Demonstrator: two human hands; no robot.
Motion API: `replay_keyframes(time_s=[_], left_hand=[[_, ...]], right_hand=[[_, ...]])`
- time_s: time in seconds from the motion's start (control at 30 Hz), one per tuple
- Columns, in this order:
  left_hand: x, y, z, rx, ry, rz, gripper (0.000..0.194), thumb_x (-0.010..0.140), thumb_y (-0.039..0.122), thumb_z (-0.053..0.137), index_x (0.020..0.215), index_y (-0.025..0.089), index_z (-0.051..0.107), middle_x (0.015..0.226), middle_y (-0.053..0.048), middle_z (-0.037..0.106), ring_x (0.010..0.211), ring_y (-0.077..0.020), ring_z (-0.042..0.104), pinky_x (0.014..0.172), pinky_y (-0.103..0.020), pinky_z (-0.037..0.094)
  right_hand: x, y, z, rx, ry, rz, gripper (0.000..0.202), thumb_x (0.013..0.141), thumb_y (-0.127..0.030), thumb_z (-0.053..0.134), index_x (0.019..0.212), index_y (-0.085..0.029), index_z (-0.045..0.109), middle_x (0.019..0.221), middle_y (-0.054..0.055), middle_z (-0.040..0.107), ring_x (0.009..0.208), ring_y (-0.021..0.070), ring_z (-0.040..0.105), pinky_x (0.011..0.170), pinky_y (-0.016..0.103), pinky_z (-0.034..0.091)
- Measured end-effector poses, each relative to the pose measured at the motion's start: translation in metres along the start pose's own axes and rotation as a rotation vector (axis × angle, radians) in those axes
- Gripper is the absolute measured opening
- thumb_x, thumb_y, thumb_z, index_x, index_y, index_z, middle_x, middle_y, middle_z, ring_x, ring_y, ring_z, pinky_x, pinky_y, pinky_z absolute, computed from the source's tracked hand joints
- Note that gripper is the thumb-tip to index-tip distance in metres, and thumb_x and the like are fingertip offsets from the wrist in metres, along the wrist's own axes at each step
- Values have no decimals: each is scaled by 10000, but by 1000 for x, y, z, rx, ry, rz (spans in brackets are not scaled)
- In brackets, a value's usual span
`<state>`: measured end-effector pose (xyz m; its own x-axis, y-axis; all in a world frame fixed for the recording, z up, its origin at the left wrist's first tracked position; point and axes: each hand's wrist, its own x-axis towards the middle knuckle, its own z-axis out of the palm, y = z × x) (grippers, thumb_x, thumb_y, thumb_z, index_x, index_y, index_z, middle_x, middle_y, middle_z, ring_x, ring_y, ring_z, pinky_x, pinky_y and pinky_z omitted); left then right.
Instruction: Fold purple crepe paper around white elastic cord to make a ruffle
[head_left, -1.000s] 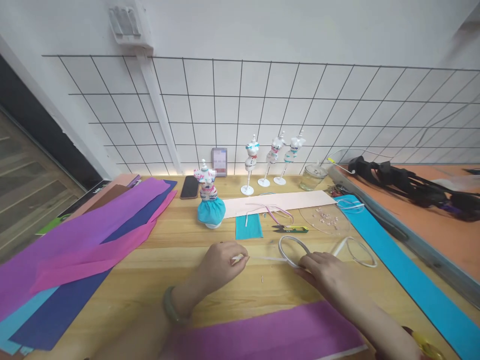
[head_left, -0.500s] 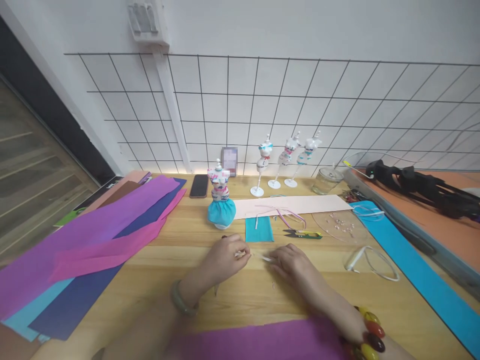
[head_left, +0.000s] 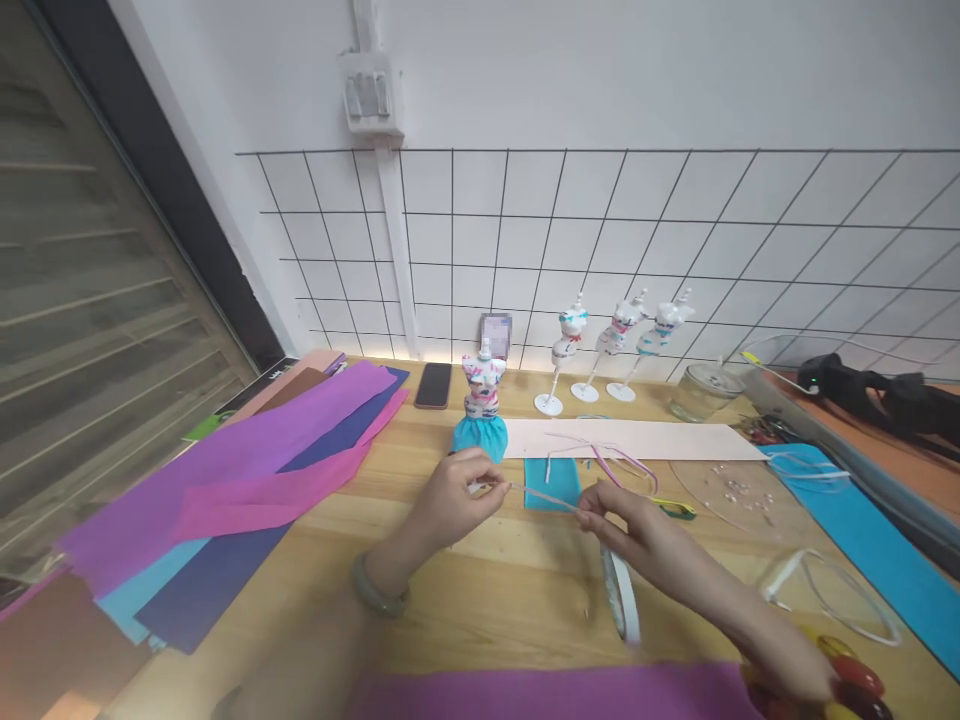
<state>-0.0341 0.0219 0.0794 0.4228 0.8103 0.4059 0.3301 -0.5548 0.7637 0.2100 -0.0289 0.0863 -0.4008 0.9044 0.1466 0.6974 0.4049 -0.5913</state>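
Observation:
A thin pale strip (head_left: 546, 497) runs taut between my two hands. My left hand (head_left: 466, 492), wearing a bangle at the wrist, pinches its left end. My right hand (head_left: 619, 517) pinches the other end between thumb and fingers. Below my right hand hangs or stands a white loop or roll of tape (head_left: 621, 595). Just beyond my left hand is a small dress form (head_left: 484, 390) with a turquoise gathered skirt (head_left: 480, 437). A turquoise fabric square (head_left: 552, 482) lies behind the strip.
Coloured fabrics (head_left: 277, 440) spread at the left, near a phone (head_left: 433, 386). Three small dress forms (head_left: 573, 322) and a glass jar (head_left: 705, 392) stand at the back. Snips (head_left: 677, 509), beads (head_left: 742, 490) and a blue strip (head_left: 862, 535) lie right. Purple cloth (head_left: 555, 692) is at the front.
Both hands have come up off the table, with the strip stretched between them. The white loop or roll now shows under my right hand. The camera view has shifted, moving the scene rightward.

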Motion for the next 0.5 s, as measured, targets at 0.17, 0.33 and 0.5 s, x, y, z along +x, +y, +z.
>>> replay_keyframes(time_s=[0.17,0.33,0.5], left_hand=[[12,6,-24,-18,93,-47,123,777,229,566,687,173,628,726,-17,536,684,-133,514,623,-245,397],[30,-1,-41,56,237,-34,99,760,236,587,686,184,627,762,-10,485,750,-146,512,670,-259,410],[40,-21,-44,100,347,2,82,740,194,598,659,184,595,876,-19,470,894,-160,504,777,-281,410]], right_hand=[[32,-14,-26,70,-110,36,288,920,-417,347,793,-216,510,641,-16,554,536,117,529,461,214,423],[71,-22,-35,-53,-34,-2,281,893,-442,402,770,-211,505,619,-25,520,543,116,457,472,219,370],[88,-27,-23,-49,50,26,290,892,-449,403,733,-212,451,581,-44,464,518,107,410,449,211,320]])
